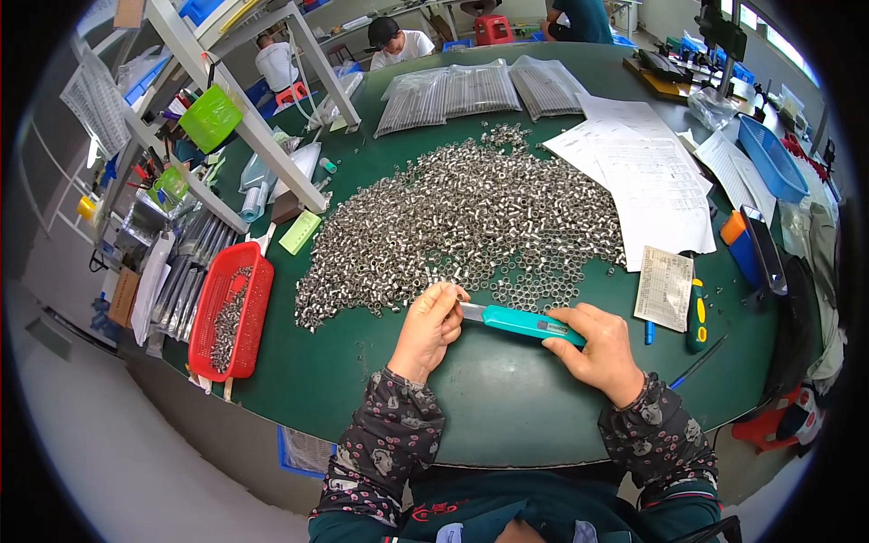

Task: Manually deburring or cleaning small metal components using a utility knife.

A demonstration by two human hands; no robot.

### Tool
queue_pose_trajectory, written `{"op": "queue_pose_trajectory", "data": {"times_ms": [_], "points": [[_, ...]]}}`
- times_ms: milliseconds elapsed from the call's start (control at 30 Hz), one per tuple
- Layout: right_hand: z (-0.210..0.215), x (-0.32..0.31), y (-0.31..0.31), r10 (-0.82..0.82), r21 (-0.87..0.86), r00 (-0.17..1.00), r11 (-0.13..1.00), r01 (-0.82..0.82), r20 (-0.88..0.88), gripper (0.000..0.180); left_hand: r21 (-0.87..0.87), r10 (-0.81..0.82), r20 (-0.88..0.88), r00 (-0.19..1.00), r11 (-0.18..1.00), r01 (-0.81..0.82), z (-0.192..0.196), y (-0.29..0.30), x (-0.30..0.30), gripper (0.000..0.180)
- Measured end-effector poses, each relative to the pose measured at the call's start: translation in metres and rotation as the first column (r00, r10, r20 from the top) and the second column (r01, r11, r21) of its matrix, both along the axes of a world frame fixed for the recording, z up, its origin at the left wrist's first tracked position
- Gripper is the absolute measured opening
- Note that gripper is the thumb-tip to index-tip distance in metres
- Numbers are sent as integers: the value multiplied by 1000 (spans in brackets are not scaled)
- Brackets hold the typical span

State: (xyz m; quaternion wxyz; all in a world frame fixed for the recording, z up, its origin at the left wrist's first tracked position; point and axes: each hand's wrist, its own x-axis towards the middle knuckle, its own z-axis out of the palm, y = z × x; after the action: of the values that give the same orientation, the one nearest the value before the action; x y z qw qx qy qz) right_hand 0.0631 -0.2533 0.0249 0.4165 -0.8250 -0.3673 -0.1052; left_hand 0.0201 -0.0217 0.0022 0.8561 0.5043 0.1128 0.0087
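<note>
My right hand (597, 346) is wrapped round a teal utility knife (516, 319), its blade extended and pointing left. The blade's tip meets the fingertips of my left hand (429, 328), which is closed in a pinch. Between that thumb and forefinger sits what looks like one small metal ring, mostly hidden by the fingers. Just beyond both hands spreads a large heap of small shiny metal rings (453, 208). Near the knife the heap thins to a single layer of rings lying flat.
On the green table (507, 407) a red basket (246, 348) with more rings stands at left. Bagged metal tubes (471, 93) lie at the back. Papers (647, 181), a card (665, 287) and a green-yellow handled tool (696, 317) are at right. A shelf post (262, 118) rises at left.
</note>
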Motion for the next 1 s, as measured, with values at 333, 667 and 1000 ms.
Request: {"op": "queue_pose_trajectory", "data": {"times_ms": [333, 667, 1000], "points": [[-1, 1, 1, 0, 23, 996, 1000, 2, -92, 29, -162, 35, 33, 999, 986, -29, -3, 2, 0, 11], [-6, 4, 0, 48, 59, 961, 998, -33, -274, 28, -130, 8, 67, 998, 991, 0, -3, 1, -2, 12], [1, 0, 0, -30, -25, 986, 999, 26, -166, 26, -74, 10, 54, 998, 997, -6, -2, 0, -2, 14]]}}
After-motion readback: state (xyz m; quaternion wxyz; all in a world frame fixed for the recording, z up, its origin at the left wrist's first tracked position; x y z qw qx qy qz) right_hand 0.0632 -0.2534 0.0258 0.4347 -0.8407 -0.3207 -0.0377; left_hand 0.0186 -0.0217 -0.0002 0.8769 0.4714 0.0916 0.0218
